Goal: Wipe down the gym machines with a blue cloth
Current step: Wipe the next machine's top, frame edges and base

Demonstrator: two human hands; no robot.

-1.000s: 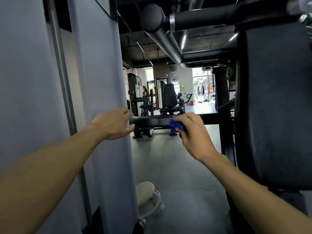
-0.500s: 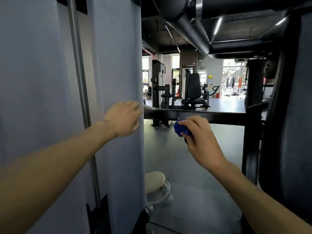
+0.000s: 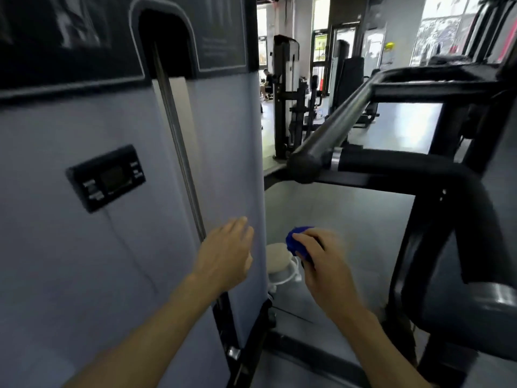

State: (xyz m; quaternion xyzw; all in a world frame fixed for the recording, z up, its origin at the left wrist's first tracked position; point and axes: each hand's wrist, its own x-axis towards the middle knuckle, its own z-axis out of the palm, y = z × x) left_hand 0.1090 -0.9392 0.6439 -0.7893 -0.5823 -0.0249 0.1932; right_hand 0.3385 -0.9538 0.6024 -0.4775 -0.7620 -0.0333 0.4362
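Observation:
My right hand (image 3: 324, 261) is closed around a bunched blue cloth (image 3: 297, 242) and hangs in the air below the machine's black crossbar (image 3: 361, 179), touching nothing. My left hand (image 3: 228, 254) is in front of the grey shroud (image 3: 70, 247) of the weight-stack column, near its right edge, fingers loosely together and holding nothing. A black padded handle with a round end cap (image 3: 303, 166) sticks out above both hands. The black frame upright (image 3: 419, 239) stands to the right of my right hand.
A small black display panel (image 3: 107, 180) is set in the grey shroud, beside a metal guide rod (image 3: 181, 152). A white round stool (image 3: 279, 261) stands on the grey floor behind the column. Other black gym machines (image 3: 288, 91) stand farther back.
Both hands have come off the black crossbar and dropped below it. My view has tilted down and left, bringing the display panel and the padded handle into sight.

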